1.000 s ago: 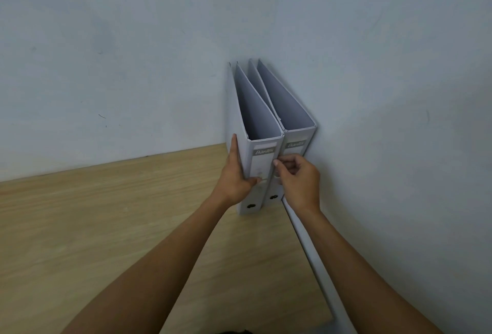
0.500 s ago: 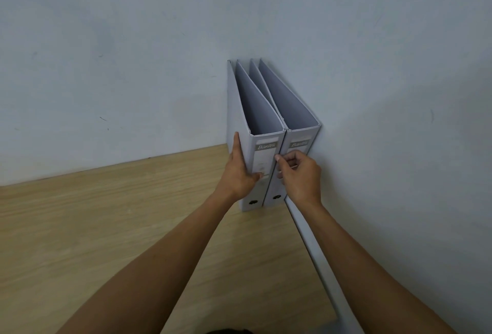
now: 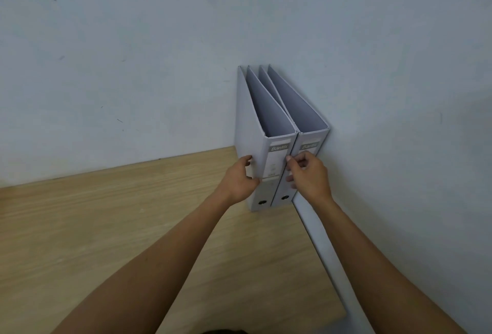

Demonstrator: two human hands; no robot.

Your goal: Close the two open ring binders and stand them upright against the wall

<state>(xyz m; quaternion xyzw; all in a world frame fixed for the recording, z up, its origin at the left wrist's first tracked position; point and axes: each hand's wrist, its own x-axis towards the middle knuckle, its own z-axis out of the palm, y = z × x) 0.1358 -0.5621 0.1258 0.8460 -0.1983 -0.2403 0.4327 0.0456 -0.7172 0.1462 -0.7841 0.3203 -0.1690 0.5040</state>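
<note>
Two pale grey ring binders stand closed and upright, side by side, in the corner where the two walls meet. The left binder (image 3: 253, 131) and the right binder (image 3: 308, 146) face me with their labelled spines. The right one stands against the side wall. My left hand (image 3: 238, 180) grips the left binder's front corner, with a finger on the cover and the thumb at the spine edge. My right hand (image 3: 308, 176) is curled, with its fingertips resting on the right binder's spine.
The binders stand on a light wooden table (image 3: 106, 227) at its far right corner. A blue-grey back wall (image 3: 133, 67) and side wall (image 3: 399, 120) box in the corner. A white strip (image 3: 319, 240) runs along the table's right edge.
The two binders have slid a little deeper into the corner. My left finger, earlier stretched up the cover, has come down. My right hand stays on the right spine.
</note>
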